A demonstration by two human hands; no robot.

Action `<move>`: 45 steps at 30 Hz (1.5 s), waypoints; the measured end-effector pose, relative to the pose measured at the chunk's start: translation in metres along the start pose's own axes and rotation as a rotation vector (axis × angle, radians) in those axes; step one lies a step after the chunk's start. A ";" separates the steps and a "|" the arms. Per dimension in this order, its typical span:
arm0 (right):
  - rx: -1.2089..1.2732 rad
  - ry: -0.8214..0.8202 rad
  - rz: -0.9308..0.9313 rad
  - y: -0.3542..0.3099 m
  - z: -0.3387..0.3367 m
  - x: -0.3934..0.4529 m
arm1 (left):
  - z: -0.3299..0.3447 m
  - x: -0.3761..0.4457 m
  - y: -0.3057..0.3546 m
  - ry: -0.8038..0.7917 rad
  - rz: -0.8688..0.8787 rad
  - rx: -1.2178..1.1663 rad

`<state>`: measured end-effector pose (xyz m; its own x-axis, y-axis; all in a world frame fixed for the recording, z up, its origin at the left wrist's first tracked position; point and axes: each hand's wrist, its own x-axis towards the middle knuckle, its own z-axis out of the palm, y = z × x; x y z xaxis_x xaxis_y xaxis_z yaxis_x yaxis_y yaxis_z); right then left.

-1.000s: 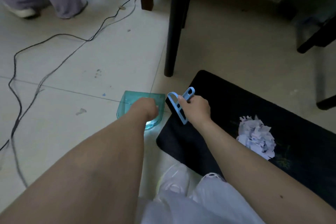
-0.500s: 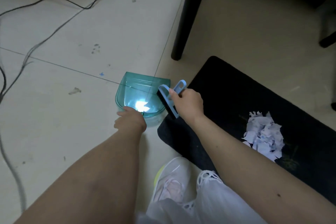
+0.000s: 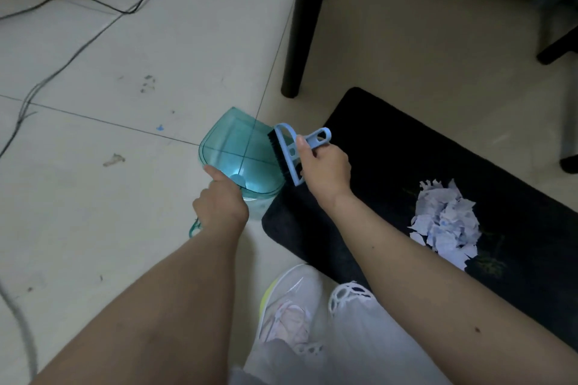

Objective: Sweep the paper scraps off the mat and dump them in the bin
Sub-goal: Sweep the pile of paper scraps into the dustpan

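Left hand: your left hand [image 3: 220, 201] grips the dustpan [image 3: 237, 153] at its near end, thumb laid along the rim and fingers curled under, out of sight.
Right hand: your right hand [image 3: 325, 170] is closed round the brush [image 3: 292, 153], thumb on top of the handle and fingers wrapped beneath.
Dustpan: clear teal plastic, tilted with its open mouth facing away from you; it is on or just above the floor [image 3: 109, 134], beside the mat's near-left corner. Which of the two, you cannot tell.
Brush: pale blue, with a looped handle end pointing up and right; its black bristles face left and lie against the dustpan's right side.
Scraps: the scraps [image 3: 444, 223] lie in one white, crumpled heap on the mat [image 3: 406, 147], to the right of your right forearm and well apart from both brush and dustpan.
Mat: black, lying at a slant on pale tile; a faint pattern near the heap is too dim to make out.
Writing: you can read no brand, label or lettering on the brush, dustpan or mat.
Surroundings: a black leg [image 3: 305, 22] stands on the tile past the mat's far corner; cables [image 3: 103, 19] trail across the floor at left; your white shoe [image 3: 287, 309] is by the mat's near edge.
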<state>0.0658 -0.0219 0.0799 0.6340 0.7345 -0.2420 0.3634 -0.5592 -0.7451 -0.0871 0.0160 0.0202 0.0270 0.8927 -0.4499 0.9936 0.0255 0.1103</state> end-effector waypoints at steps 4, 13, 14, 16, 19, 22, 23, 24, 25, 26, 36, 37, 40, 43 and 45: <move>0.151 0.118 0.035 0.006 -0.031 0.003 | -0.010 -0.005 0.017 0.064 0.159 0.100; 0.107 0.538 0.196 0.085 -0.160 0.004 | -0.025 -0.020 0.070 0.080 0.599 0.237; 0.093 0.563 0.211 0.094 -0.171 0.000 | -0.027 -0.021 0.072 0.061 0.650 0.266; 0.086 0.603 0.237 0.113 -0.194 -0.006 | -0.028 -0.023 0.081 0.026 0.746 0.340; 0.072 0.598 0.289 0.137 -0.212 -0.011 | -0.022 -0.021 0.089 0.015 0.869 0.471; 0.005 0.549 0.322 0.158 -0.220 -0.013 | -0.008 -0.022 0.106 0.009 0.964 0.557; -0.008 0.528 0.319 0.162 -0.218 -0.013 | -0.004 -0.023 0.109 0.014 0.980 0.597; -0.018 0.511 0.316 0.166 -0.216 -0.012 | -0.001 -0.025 0.115 0.023 0.990 0.643; -0.026 0.506 0.321 0.173 -0.216 -0.012 | 0.005 -0.026 0.123 0.030 0.997 0.688; -0.035 0.504 0.328 0.177 -0.214 -0.011 | 0.008 -0.027 0.128 0.043 0.999 0.719; -0.084 0.498 0.333 0.212 -0.205 -0.011 | 0.031 -0.035 0.152 -0.029 0.966 0.753; -0.086 0.495 0.334 0.213 -0.205 -0.011 | 0.032 -0.036 0.154 -0.035 0.958 0.746; -0.104 0.482 0.337 0.216 -0.205 -0.009 | 0.033 -0.042 0.160 -0.039 0.922 0.783; -0.130 0.487 0.357 0.220 -0.202 -0.007 | 0.037 -0.048 0.165 -0.065 0.860 0.843; -0.150 0.496 0.366 0.223 -0.198 -0.004 | 0.041 -0.052 0.169 -0.095 0.818 0.875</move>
<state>0.2794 -0.2264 0.0376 0.9632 0.2399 -0.1215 0.1316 -0.8146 -0.5649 0.0842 -0.0445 0.0255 0.6563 0.4642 -0.5948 0.4150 -0.8805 -0.2292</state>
